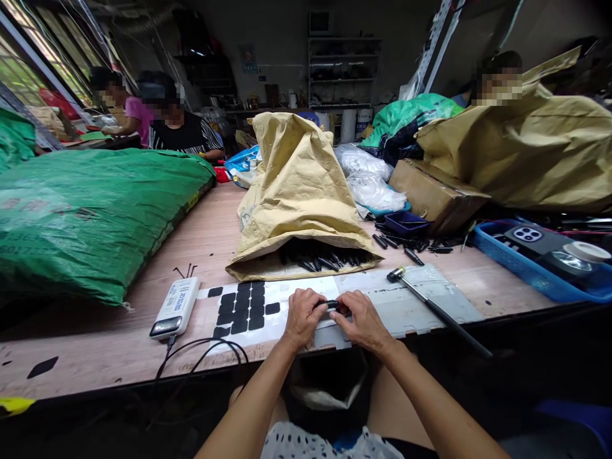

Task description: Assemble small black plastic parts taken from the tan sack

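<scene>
1. Head view: tan sack lies open toward me, black pieces inside; blue tray holds a phone case.
2. One hammer, one power bank, one sheet of black pads.
3. My left hand and right hand pinch one small black part together, fingers curled closed on it, over the table edge.

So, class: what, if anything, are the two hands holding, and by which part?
Both hands pinch one small black part between them: the left hand grips its left end, the right hand its right end. What the part is cannot be told.
</scene>
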The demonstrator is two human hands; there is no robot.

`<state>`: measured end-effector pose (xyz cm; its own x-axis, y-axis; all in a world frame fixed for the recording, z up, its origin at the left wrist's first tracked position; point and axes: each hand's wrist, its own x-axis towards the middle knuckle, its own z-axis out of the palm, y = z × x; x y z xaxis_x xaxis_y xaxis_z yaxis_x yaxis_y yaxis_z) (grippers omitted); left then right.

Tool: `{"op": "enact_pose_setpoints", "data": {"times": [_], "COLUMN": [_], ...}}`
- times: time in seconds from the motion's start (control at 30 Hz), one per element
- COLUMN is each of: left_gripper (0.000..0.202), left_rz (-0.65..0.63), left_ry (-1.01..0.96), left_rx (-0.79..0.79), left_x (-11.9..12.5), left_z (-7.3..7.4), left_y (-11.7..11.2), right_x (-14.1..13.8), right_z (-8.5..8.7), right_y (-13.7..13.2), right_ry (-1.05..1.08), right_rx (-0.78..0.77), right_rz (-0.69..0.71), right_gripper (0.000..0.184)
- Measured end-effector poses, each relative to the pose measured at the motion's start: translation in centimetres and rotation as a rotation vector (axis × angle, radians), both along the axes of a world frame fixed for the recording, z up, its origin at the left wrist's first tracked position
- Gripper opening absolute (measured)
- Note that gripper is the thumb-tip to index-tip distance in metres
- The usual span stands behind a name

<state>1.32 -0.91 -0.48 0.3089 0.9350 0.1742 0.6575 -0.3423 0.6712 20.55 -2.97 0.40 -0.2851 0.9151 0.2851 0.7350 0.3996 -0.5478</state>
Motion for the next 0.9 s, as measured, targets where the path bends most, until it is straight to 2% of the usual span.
{"op": "enact_pose_setpoints", "data": {"times": [0.2, 0.37, 0.5, 0.77, 0.9], "left_gripper": [0.013, 0.014, 0.016, 0.018, 0.019], "left_rz": [0.017, 0.053, 0.058, 0.018, -0.033], "left_ry": [-0.055, -0.121, -0.116, -0.084, -0.045], "left_rx": [0.02, 0.04, 0.037, 0.028, 0.052], "left_x": [0.0, 0.1, 0.1, 0.2, 0.1], "left_z": [-0.1, -0.4, -0.5, -0.3, -0.4], "left_y": [-0.1, -0.2, -0.2, -0.2, 0.0], "right_x": [0.0, -0.6, -1.0, 0.0, 0.4], "right_z": [0.3, 0.2, 0.0, 0.4, 1.4], "right_y": [0.2, 0.5, 0.6, 0.8, 0.9], "right_ry": [0.05, 0.021, -0.013, -0.037, -0.159], "right_rx": [-0.044, -0.064, -0.045, -0.033, -0.108], "right_rz": [-0.005, -0.047, -0.078, -0.003, 0.031], "right_gripper": [0.012, 0.028, 0.03, 0.02, 0.027]}}
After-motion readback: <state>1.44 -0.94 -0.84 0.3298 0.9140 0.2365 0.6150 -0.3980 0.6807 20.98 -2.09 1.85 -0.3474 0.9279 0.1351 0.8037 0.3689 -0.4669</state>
